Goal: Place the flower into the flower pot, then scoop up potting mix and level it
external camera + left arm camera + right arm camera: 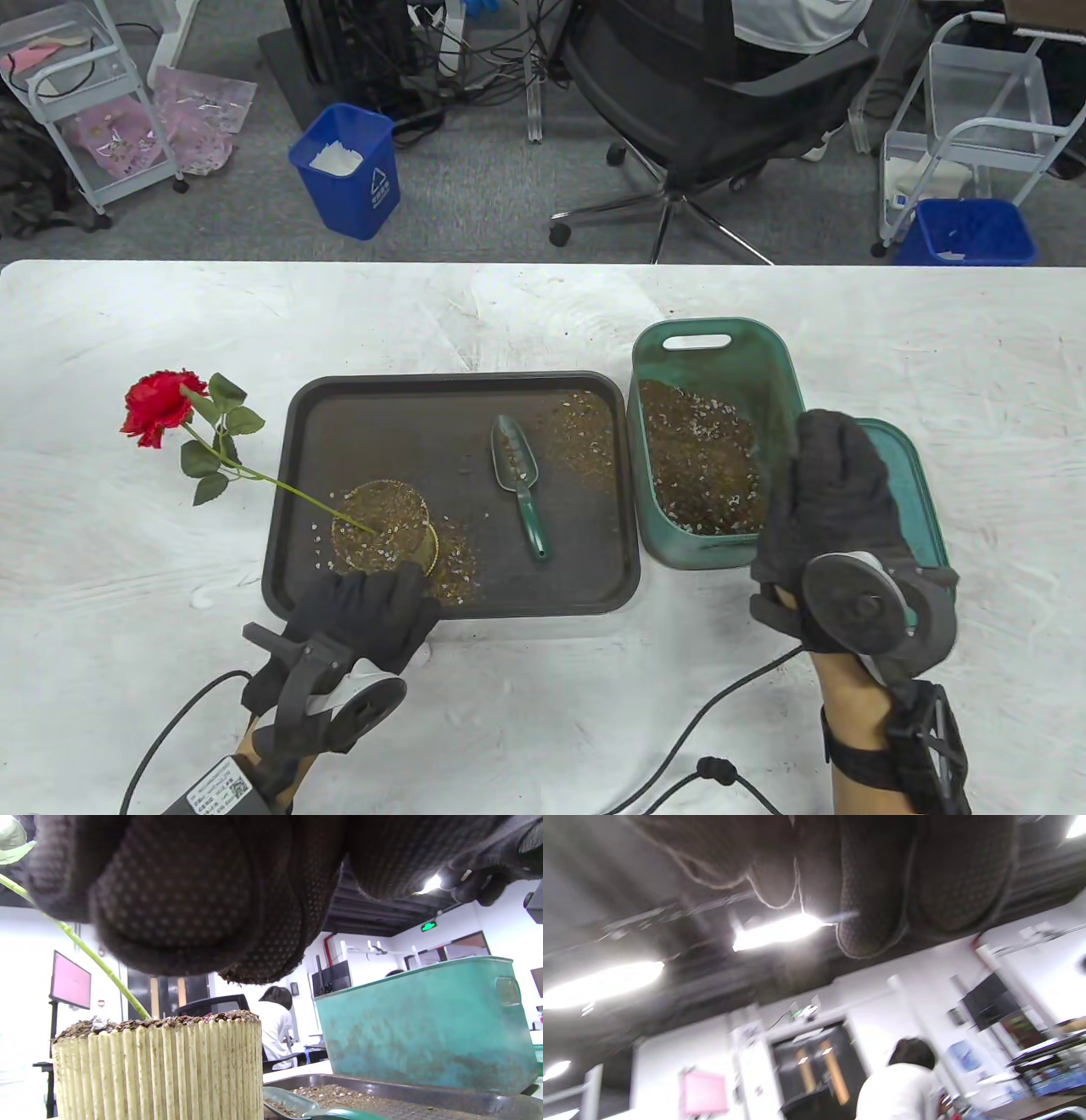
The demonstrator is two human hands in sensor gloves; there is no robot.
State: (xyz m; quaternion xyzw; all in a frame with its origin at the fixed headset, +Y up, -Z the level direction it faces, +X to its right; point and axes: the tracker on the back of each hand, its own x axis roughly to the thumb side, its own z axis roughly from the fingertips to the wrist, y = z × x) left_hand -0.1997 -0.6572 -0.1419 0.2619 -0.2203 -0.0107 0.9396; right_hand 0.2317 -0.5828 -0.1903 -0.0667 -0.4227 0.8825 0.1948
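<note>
A red rose (158, 406) leans far left out of the ribbed flower pot (382, 528), its stem (97, 961) stuck in the mix that fills the pot (161, 1069). The pot stands on the dark tray (356, 399). A green scoop (517, 484) lies mid-tray with a little mix in its bowl. My left hand (373, 598) sits at the tray's near rim just behind the pot, fingers (191, 899) loosely curled, holding nothing. My right hand (827, 492) hovers with straight fingers (874, 878) over the green bin (713, 340) of potting mix, empty.
Spilled mix lies on the tray beside the pot (458, 564) and near its right edge (585, 433). A teal lid (920, 497) lies right of the bin, partly under my right hand. Glove cables trail over the near table. Beyond the far edge stand a chair and blue bins.
</note>
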